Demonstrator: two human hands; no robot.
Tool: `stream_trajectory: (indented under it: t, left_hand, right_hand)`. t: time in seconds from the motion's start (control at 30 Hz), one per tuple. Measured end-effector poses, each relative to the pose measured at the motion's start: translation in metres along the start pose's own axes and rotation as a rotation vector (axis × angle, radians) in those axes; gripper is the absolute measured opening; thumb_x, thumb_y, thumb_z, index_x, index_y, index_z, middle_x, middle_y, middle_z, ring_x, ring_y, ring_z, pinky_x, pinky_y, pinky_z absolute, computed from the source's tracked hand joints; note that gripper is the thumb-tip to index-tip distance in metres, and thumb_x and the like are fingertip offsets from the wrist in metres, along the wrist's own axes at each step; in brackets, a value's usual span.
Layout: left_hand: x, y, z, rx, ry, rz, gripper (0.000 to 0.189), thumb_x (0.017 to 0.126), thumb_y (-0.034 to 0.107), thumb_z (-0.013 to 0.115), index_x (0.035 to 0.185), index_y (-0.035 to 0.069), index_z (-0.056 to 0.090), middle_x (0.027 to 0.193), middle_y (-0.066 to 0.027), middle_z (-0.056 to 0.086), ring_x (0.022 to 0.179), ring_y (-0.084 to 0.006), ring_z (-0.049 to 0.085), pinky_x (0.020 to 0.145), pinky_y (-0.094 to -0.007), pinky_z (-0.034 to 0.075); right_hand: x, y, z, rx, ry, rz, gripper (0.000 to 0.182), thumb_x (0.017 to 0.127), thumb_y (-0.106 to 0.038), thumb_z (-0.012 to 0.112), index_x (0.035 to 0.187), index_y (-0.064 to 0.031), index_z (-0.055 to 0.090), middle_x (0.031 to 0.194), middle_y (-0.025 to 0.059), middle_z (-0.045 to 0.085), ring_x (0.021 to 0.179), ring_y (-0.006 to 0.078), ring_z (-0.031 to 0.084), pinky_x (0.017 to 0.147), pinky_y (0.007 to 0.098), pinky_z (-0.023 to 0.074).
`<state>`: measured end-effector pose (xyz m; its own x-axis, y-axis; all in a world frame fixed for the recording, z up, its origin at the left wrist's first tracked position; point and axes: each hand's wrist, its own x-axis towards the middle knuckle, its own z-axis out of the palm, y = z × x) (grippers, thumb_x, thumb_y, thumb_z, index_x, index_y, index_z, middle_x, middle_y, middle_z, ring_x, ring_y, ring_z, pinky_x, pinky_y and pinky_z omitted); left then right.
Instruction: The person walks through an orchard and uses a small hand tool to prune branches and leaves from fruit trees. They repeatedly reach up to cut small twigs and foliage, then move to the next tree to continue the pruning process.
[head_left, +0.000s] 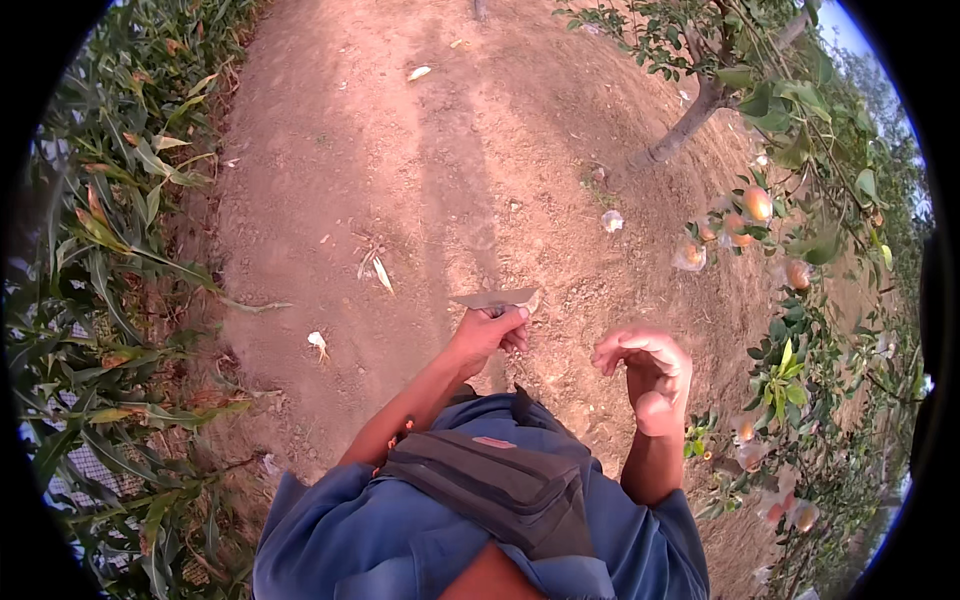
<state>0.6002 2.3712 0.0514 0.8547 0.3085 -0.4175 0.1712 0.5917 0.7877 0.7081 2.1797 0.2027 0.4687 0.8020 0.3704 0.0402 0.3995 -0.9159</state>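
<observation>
My left hand (487, 335) is closed around a flat, greyish-brown piece (496, 298) that looks like card or stiff paper; its thumb lies on the near edge. My right hand (651, 371) is raised to the right of it, fingers curled and apart, with nothing seen in it. A dark waist bag (487, 480) lies across my front over a blue shirt (360, 532). To the right of my right hand, fruits wrapped in clear bags (690, 255) hang among leafy branches.
Tall leafy crop plants (112, 300) line the left side. A fruit tree's trunk (679, 131) leans at the upper right, its branches reaching down the right side. Bare soil (360, 187) runs between, with dry husks (382, 275) and pale scraps (612, 220) on it.
</observation>
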Motion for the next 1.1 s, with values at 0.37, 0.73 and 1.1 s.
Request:
stream_trajectory:
  t: [0.37, 0.73, 1.1]
  left_hand:
    - [-0.008, -0.009, -0.065, -0.234, 0.251, 0.030, 0.019, 0.090, 0.022, 0.065, 0.083, 0.004, 0.065, 0.067, -0.0041, 0.063, 0.056, -0.0161, 0.063, 0.054, -0.0276, 0.047]
    - [-0.001, -0.010, -0.080, -0.275, 0.230, 0.039, 0.018, 0.091, 0.021, 0.065, 0.083, 0.005, 0.064, 0.069, -0.0048, 0.064, 0.057, -0.0145, 0.063, 0.052, -0.0247, 0.046]
    - [0.009, 0.000, -0.084, -0.274, 0.192, -0.031, 0.016, 0.091, 0.021, 0.065, 0.086, 0.006, 0.064, 0.069, -0.0043, 0.065, 0.057, -0.0150, 0.063, 0.053, -0.0260, 0.048]
  right_hand:
    - [0.103, -0.050, 0.158, 1.306, -0.595, 0.245, 0.036, 0.090, -0.030, 0.058, 0.098, 0.0056, 0.061, 0.093, 0.0143, 0.061, 0.078, 0.0181, 0.058, 0.064, 0.0260, 0.0467]
    - [0.100, -0.047, 0.199, 1.463, -0.258, 0.054, 0.064, 0.087, -0.056, 0.051, 0.082, 0.0065, 0.062, 0.084, 0.0180, 0.059, 0.078, 0.0265, 0.057, 0.074, 0.0330, 0.0425]
    - [0.114, -0.024, 0.178, 1.289, -0.260, 0.053, 0.042, 0.086, -0.040, 0.055, 0.073, -0.0007, 0.064, 0.076, 0.0114, 0.058, 0.067, 0.0200, 0.055, 0.061, 0.0291, 0.0444]
